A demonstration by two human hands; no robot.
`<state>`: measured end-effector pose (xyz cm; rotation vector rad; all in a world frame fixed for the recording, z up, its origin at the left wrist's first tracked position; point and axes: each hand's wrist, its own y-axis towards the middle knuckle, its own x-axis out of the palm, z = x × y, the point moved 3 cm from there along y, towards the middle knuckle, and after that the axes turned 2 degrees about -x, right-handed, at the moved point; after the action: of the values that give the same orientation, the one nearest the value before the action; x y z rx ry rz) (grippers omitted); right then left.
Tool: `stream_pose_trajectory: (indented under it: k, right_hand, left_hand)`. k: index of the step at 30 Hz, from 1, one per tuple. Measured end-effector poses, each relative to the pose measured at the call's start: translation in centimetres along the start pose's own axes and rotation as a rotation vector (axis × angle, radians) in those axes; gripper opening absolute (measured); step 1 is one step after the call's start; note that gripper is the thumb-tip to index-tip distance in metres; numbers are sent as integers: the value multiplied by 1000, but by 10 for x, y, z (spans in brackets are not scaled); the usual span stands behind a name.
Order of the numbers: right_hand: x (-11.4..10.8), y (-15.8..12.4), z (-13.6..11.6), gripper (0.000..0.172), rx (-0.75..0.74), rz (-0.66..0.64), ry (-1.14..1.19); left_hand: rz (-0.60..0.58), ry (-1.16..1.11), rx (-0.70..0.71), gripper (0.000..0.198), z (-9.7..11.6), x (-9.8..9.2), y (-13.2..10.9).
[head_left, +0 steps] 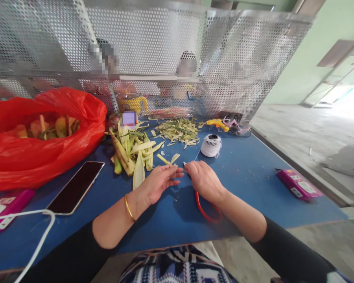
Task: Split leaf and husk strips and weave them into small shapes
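Observation:
My left hand (161, 180) rests low over the blue table (242, 173), fingers stretched toward the right; a gold bangle sits on its wrist. Its fingertips meet my right hand (201, 179), which is closed around red-handled scissors (205, 210); the red loop sticks out under the wrist and the blades are mostly hidden. A thin white thread runs from a spool (211, 145) toward the fingertips. Yellow-green leaf strips (134, 151) lie just behind my left hand.
A red plastic bag (38, 137) holding leaf pieces sits at left, a dark phone (76, 186) beside it with a white cable. Shredded trimmings (179, 129), a yellow glue gun (218, 124), pink boxes (297, 184) and a perforated metal screen (165, 51) stand around.

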<state>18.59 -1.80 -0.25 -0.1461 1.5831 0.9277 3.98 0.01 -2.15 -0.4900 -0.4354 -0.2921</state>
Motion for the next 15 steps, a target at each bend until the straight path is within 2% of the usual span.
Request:
stream_pose_trajectory:
  k: [2,5,9,11,12,14,15]
  right_hand:
    - [-3,-5,-14,28,-119,45,-41]
    - [0,-11,-31,32,-250,32,-36]
    - [5,-16,-44,34,-260,-49,-1]
    - [3,-18,-43,28,-176,-125,14]
    - [-1,-21,-39,22,-83,-166,14]
    - [-12,-28,-29,11,198,-259,-23]
    - [-17,-34,-22,13,362,-313,-76]
  left_hand:
    - [-86,-38,-32,12,-2,2,1]
    - [-165,-59,-130,14,-7,3,2]
    - [-140,-31,-192,14,-12,1,3]
    - [-91,-34,-178,14,-10,-1,3]
    - [-59,-43,-169,15,-9,-2,3]
    - [4,-61,-166,15,-4,-5,3]
    - [29,-67,-165,15,-2,-6,3]
